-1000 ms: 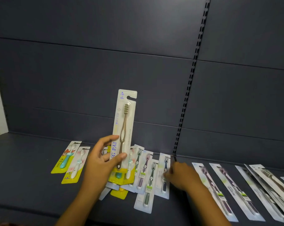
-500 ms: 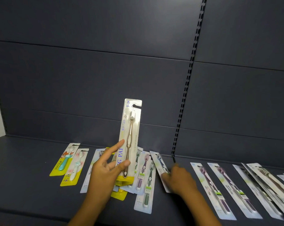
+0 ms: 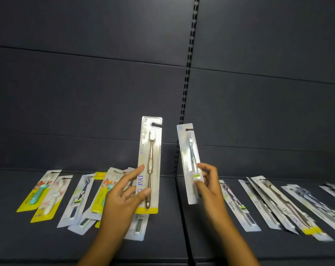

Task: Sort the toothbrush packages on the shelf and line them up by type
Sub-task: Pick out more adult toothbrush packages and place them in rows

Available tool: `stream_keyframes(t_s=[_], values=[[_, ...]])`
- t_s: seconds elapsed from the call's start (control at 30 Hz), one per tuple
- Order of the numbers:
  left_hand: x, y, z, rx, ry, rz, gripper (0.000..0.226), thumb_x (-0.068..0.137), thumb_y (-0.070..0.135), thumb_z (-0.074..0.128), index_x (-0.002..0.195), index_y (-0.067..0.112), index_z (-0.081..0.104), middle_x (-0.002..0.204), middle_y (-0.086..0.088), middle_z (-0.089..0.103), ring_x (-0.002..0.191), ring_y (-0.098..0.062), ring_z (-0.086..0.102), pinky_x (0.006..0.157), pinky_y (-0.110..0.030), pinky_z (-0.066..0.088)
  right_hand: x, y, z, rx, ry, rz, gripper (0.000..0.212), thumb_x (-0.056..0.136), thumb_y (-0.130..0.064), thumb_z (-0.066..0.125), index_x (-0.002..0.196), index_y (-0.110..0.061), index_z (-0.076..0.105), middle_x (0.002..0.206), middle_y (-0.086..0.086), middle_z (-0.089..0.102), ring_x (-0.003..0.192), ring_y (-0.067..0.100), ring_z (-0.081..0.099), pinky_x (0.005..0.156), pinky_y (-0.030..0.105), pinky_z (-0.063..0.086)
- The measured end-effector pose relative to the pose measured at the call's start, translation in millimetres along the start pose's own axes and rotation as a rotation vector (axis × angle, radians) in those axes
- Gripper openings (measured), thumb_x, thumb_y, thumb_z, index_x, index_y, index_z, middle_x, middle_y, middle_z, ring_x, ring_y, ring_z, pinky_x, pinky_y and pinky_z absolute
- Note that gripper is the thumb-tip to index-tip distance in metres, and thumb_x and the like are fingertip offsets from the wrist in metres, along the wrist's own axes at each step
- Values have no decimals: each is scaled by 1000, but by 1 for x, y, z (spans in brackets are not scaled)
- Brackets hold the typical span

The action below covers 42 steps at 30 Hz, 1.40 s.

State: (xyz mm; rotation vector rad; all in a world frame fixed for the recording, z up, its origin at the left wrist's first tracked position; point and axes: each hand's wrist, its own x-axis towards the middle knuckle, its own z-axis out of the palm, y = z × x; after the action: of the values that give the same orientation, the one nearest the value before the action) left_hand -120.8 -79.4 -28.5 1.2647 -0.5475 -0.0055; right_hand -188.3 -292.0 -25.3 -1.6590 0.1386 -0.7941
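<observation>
My left hand (image 3: 124, 196) holds a tall white and yellow package with a gold toothbrush (image 3: 150, 156) upright above the dark shelf (image 3: 162, 237). To its right, my right hand (image 3: 209, 186) grips a narrower white package with a dark toothbrush (image 3: 188, 154), also raised and tilted slightly left. Below the left hand lies a loose pile of packages (image 3: 97, 200), overlapping one another. Two yellow children's toothbrush packages (image 3: 41, 194) lie side by side at the left.
A row of long white toothbrush packages (image 3: 268, 204) lies slanted on the right half of the shelf. A slotted upright (image 3: 187, 73) divides the dark back panel. The shelf's front edge runs along the bottom of the view.
My right hand has lifted the narrow white package off the shelf and raised it upright beside the gold toothbrush package. The left hand kept its package up.
</observation>
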Motion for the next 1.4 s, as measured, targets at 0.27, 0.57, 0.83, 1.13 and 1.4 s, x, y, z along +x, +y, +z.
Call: stream_keyframes(t_s=[0.27,0.57,0.83,1.13,1.4], values=[[-28,14,76,8,-38,50,53,81,-4,69,125,26,64,115,11,71,104,-12,69,82,-24,58,-23,-16,-83,52,65,-75,39,94,4,53,121,-24,52,119,-6,64,110,11,64,86,26,56],[-86,15,206,-22,-95,25,53,82,0,71,123,34,64,105,-2,75,97,-20,71,84,-32,58,-65,-40,-228,-10,114,-102,37,93,5,55,121,-19,51,117,-7,65,107,5,64,80,18,53],[-102,2,307,-21,-176,19,53,78,0,74,122,28,65,107,5,73,94,-13,71,75,-21,58,-77,-46,-330,-45,206,-103,35,92,6,56,119,-17,52,112,-5,67,105,11,66,81,25,56],[-52,-59,382,39,-200,-33,52,76,6,77,122,25,64,103,2,75,95,-16,72,72,-22,59,-32,-23,-405,-104,270,-101,36,92,4,57,118,-20,52,111,-5,68,104,12,67,80,24,57],[-2,-103,405,86,-127,-65,48,75,12,75,117,33,62,98,13,75,93,-9,72,69,-21,59,39,9,-418,-90,212,-99,35,93,4,56,120,-17,51,112,-5,68,106,13,66,84,26,57]])
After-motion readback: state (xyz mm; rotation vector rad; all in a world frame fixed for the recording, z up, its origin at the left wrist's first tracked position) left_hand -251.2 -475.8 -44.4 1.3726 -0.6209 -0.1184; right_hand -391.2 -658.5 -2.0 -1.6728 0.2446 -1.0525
